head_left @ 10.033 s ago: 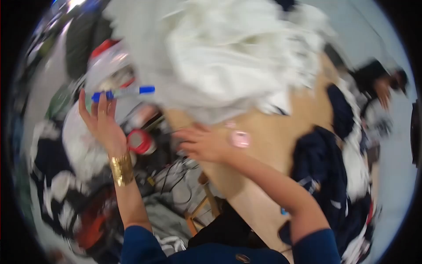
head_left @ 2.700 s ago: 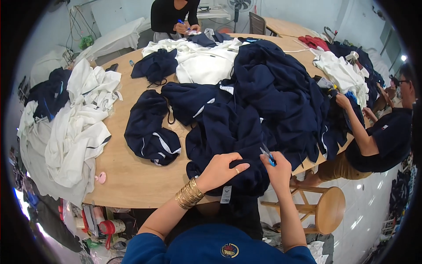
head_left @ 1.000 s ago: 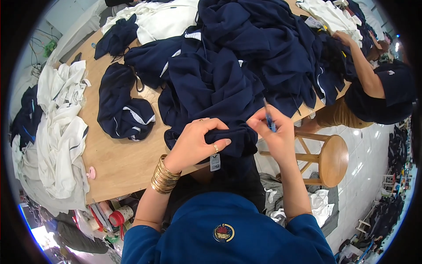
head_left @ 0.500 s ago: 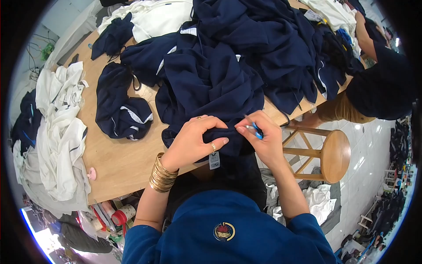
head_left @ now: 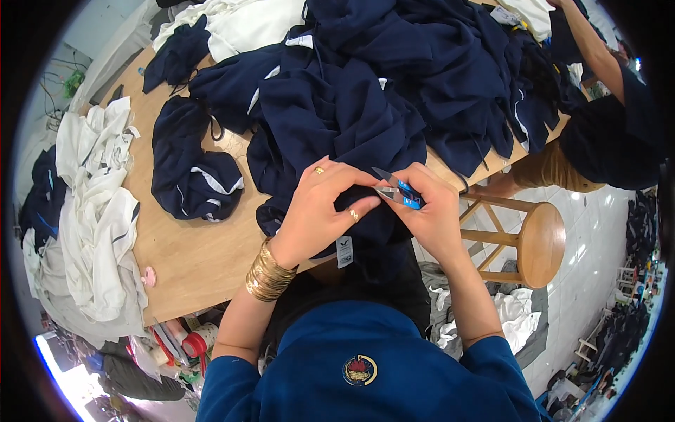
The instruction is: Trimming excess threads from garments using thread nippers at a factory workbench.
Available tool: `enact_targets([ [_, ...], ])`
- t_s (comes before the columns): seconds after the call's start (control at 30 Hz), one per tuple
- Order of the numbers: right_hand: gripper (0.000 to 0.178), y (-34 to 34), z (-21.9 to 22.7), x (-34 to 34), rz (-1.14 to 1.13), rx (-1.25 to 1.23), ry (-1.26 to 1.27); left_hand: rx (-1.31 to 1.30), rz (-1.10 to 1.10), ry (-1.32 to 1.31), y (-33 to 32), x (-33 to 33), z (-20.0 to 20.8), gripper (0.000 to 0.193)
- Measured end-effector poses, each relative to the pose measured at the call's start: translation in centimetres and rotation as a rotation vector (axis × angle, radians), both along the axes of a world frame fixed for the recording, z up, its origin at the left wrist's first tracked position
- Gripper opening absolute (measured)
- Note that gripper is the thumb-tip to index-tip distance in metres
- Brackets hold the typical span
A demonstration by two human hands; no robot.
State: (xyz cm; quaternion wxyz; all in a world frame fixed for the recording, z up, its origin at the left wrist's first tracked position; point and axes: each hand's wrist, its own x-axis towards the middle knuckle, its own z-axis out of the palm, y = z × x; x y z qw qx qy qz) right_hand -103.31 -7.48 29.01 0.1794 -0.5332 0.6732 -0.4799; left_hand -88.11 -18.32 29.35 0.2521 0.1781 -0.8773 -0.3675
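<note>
A navy garment (head_left: 330, 119) lies bunched at the table's front edge, part of it hanging toward my lap. My left hand (head_left: 320, 207) pinches a fold of it between thumb and fingers. Gripped in my right hand (head_left: 437, 214) is a pair of thread snips (head_left: 409, 195) with a blue handle. Their blades are spread and point left, close to my left fingertips. Whether a thread lies between the blades is too small to tell. Below the fold hangs a pale grey label tag (head_left: 344, 252).
More navy garments (head_left: 450, 91) are heaped at the far right of the wooden table (head_left: 186, 260). White garments (head_left: 95, 211) lie along the left. A wooden stool (head_left: 540, 243) stands at the right, near another person (head_left: 608, 133). White cloth (head_left: 517, 316) lies on the floor.
The snips have turned in my right hand, and their blades now show spread apart. Both hands have drawn slightly closer together. The other person's arm has risen.
</note>
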Motion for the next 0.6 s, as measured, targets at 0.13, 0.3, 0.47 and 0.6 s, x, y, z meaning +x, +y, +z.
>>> enact_targets([
  [0.13, 0.015, -0.5, -0.3, -0.4, -0.017, -0.038, 0.079, 0.03, 0.05, 0.021, -0.4, -1.0, -0.8, 0.013],
  [0.3, 0.015, -0.8, 0.4, -0.9, 0.011, 0.003, 0.125, 0.168, 0.023, -0.116, -0.9, -1.2, 0.3, 0.014],
  [0.47, 0.016, -0.5, 0.8, -1.5, 0.105, 0.04, 0.073, 0.504, -0.081, -0.244, -2.2, -0.9, 1.4, 0.016],
  [0.6, 0.022, 0.7, 1.8, -2.7, 0.125, 0.205, -0.009, 0.793, -0.14, -0.251, -2.7, -0.4, 0.8, 0.015],
])
